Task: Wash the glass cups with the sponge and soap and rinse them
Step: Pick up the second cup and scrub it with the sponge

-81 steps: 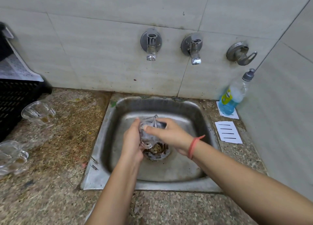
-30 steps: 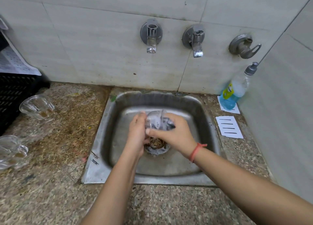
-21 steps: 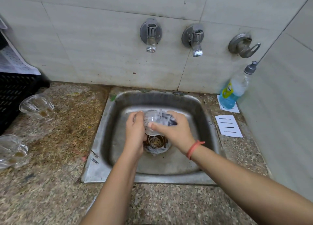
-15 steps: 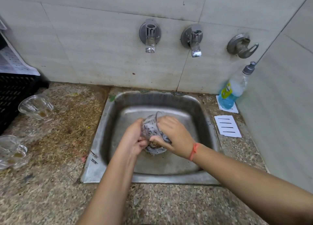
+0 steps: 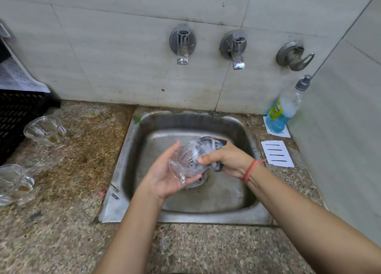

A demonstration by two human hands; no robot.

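Over the steel sink (image 5: pixel 237 199) at the centre of the view, a scrub is in progress, and none of the three wall taps, up at twelve o'clock, shows any running water, so by my reading this is the soaping step and the rinse is not yet begun. To do it well, the cup should turn in the supporting palm while the sponge works round the inside wall and down to the base, low over the basin so a slip costs little; wet soapy glass is slick, so the cradle wants to be firm without squeezing. The blue soap bottle (image 5: pixel 285 108) leans in the corner at two o'clock, well apart from the action. Two more glass cups wait on the stone counter at nine o'clock, one (image 5: pixel 44 130) nearer the black crate and one (image 5: pixel 14 183) at the left edge, both apparently with brown dregs inside. Now the hands: the left hand (image 5: pixel 165 176) lies half open, palm up, fingers curled loosely under the glass cup (image 5: pixel 186 161), which lies tilted with its base toward the wrist. The right hand (image 5: pixel 228 160) is closed tight around the dark sponge (image 5: pixel 214 142), pushing it into the cup's mouth, thumb pressed on the glass.
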